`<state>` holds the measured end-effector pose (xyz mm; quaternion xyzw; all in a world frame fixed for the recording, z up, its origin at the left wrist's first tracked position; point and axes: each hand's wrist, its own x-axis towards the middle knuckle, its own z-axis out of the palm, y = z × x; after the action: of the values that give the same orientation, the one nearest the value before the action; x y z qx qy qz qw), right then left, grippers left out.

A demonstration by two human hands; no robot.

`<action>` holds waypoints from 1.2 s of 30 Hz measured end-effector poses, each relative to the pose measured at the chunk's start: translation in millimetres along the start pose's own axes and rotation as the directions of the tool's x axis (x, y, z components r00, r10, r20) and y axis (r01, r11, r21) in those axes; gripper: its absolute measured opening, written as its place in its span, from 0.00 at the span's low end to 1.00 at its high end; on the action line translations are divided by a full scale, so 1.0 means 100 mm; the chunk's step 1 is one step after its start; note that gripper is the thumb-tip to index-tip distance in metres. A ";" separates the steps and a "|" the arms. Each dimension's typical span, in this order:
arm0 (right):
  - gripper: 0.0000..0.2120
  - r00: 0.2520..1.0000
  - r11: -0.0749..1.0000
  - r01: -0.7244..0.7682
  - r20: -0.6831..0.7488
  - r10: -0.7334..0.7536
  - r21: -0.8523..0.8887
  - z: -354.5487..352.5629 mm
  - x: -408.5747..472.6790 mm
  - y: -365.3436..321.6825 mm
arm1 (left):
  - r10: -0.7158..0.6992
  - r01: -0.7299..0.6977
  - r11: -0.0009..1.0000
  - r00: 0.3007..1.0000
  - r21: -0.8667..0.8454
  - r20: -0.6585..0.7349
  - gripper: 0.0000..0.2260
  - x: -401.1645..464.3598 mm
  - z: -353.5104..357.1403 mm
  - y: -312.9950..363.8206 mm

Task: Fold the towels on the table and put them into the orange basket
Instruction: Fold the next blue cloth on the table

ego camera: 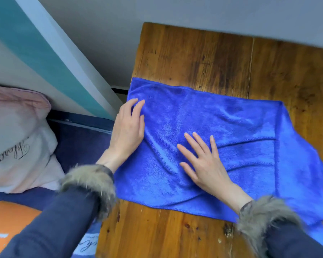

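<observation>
Blue microfibre towel (222, 138) half-folded under both flat, spread hands' fingers (194, 144), gripping nothing; more folds, orange basket (9, 220) pending.

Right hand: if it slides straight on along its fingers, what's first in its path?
Only more blue towel: the right hand lies flat on it, fingers aimed up-left. Past the far hem comes bare wooden table, then probably the wall.

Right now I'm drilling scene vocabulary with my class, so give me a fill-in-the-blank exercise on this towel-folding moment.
1. The blue microfibre towel lies on a table made of ____.
2. The right hand rests on the towel with its fingers ____.
3. The left hand touches the towel's ____ edge.

Missing words: wood; spread; left
</observation>
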<state>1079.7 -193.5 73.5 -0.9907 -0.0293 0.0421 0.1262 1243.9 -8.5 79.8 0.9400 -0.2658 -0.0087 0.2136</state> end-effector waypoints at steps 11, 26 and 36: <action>0.30 0.965 0.976 -0.164 0.181 0.188 -0.140 -0.01 0.57 0.18 | -0.152 0.122 0.969 0.980 0.215 0.126 0.20 -0.40 0.08 0.09; 0.28 0.957 0.968 -0.248 0.149 0.250 -0.029 -0.18 0.43 0.11 | -0.127 0.029 0.962 0.927 0.271 0.353 0.28 -0.67 0.36 0.25; 0.25 0.693 0.710 -0.682 -0.158 0.704 0.173 -0.37 -1.28 0.96 | 0.101 -0.165 0.977 0.917 0.136 0.387 0.25 -0.95 0.67 1.47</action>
<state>960.1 -303.9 95.2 -0.9192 0.3624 -0.0181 0.1529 1080.6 -99.8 69.6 0.9149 -0.3651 -0.1528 0.0796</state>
